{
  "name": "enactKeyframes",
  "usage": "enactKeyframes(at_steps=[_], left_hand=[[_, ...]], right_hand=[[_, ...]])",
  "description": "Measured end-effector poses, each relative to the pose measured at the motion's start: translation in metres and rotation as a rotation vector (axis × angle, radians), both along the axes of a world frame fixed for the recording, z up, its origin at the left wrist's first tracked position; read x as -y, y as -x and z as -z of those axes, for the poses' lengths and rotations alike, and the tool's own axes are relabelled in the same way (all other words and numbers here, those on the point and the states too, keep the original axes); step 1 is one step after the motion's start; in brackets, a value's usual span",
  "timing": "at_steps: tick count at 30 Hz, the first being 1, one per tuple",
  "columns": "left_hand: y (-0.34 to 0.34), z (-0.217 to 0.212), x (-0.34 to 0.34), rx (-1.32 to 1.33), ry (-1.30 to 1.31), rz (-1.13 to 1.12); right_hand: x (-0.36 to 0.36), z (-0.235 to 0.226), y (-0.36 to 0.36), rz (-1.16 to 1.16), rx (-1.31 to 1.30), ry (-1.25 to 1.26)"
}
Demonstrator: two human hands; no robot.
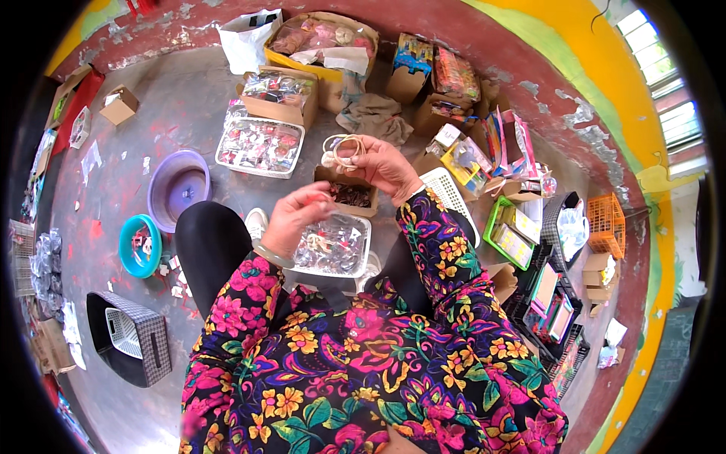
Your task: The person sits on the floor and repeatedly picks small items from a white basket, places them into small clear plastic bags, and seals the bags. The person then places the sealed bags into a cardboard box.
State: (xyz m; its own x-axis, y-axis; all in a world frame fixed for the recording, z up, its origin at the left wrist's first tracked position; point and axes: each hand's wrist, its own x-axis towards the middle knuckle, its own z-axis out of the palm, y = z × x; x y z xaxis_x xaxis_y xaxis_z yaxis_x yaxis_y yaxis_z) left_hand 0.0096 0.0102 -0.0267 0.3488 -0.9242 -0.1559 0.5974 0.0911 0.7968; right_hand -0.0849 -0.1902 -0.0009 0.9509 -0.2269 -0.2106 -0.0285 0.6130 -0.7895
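My right hand point(387, 169) is raised in front of me, its fingers closed on a cream-coloured looped band point(344, 150), perhaps a hair tie. A whitish tuft shows beside the loops. Lower and to the left, my left hand point(287, 221) has its fingertips pinched together; a hint of red shows there, too small to name. The two hands are apart. Beneath them, between my knees, sits a white plastic basket point(368, 246) of small clear packets, with a pale bow-like piece on top. Just beyond it stands a cardboard box point(324, 175) of dark brown small pieces, partly hidden by my hands.
Left on the floor are a purple basin point(155, 189), a teal basin point(125, 253) and a patterned grey bin point(155, 352). Ahead is another white basket point(223, 157) of packets. A green basket point(495, 227), black crates point(556, 344) and cartons line the right.
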Motion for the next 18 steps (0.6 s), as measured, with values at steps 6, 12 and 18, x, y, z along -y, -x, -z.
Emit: enactKeyframes(at_steps=[6,12,18], left_hand=[[-0.001,-0.006,0.002,-0.050,0.062,-0.101],[-0.002,0.003,0.002,-0.044,0.008,-0.211],[-0.011,-0.001,-0.004,-0.141,0.072,-0.219]], right_hand=[[-0.015,-0.003,-0.001,-0.196,-0.057,0.256],[-0.016,-0.026,0.008,-0.254,-0.106,0.209],[0.006,-0.027,0.014,-0.086,-0.124,0.299]])
